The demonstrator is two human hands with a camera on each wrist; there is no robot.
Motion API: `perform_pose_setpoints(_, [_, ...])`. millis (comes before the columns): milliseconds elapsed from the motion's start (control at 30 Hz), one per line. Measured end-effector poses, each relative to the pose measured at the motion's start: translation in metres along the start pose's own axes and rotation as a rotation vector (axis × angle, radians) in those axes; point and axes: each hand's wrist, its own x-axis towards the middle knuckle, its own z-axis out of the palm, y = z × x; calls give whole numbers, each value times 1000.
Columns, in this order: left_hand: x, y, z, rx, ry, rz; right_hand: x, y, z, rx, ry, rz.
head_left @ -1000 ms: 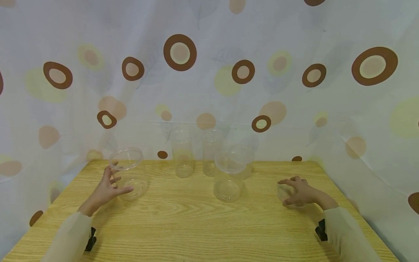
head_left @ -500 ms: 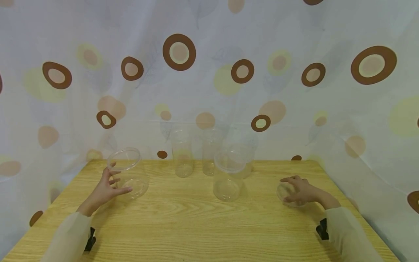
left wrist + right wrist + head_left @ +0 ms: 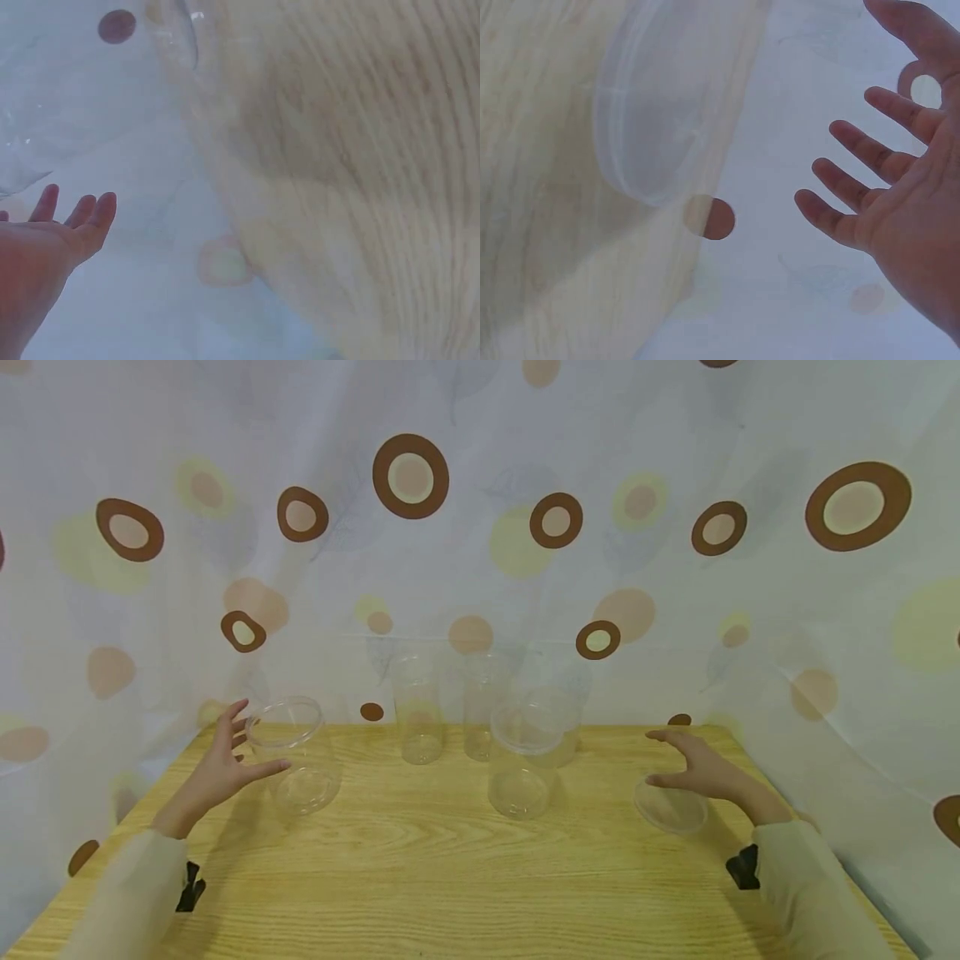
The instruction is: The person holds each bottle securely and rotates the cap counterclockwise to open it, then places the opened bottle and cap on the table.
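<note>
The left hand (image 3: 221, 768) held nothing: its thumb and fingers were spread wide apart beside a large clear jar (image 3: 309, 752). The fingers stood at the jar's left side, near the rim, while the thumb crossed in front of its wall in the head view; whether any fingertip touched the plastic could not be told. The right hand (image 3: 701, 767) held nothing either, its thumb well parted from its fingers, above a clear lid (image 3: 681, 814). The right wrist view showed four separated fingers, with a gap between them and the lid.

The jar stood upright toward the left of the wooden table (image 3: 450, 877), and the lid lay flat toward the right. Between them, a wide clear jar (image 3: 521, 781) stood right of the middle, partly overlapping a rear jar (image 3: 572, 727) behind it. Two tall clear jars, one on the left (image 3: 420, 714) and one on the right (image 3: 477, 718), stood farther back, near the patterned sheet (image 3: 480, 568) that hung behind the table.
</note>
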Motion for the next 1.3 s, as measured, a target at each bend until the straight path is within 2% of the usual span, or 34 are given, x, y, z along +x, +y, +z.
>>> perform_pose_setpoints(200, [3,23,-8,49,38,71,4,-15,-11,20,51,-23])
perform_pose_setpoints(400, [9,49,-6,177,94,163,10,-29,-16,35,64,-23])
perform_pose_setpoints(533, [13,69,-1,239,73,199,12,-40,-19,55,60,-33])
perform_pose_setpoints(600, [14,78,3,241,47,220,13,-45,-19,62,58,-35])
perform_pose_setpoints(800, [18,96,24,257,-18,295,19,-53,-15,64,57,-49])
perform_pose_setpoints(1067, [18,106,61,305,-91,366,28,-59,-1,127,37,-52])
perform_pose_setpoints(1300, [21,107,96,298,-162,359,36,-67,13,149,41,-78])
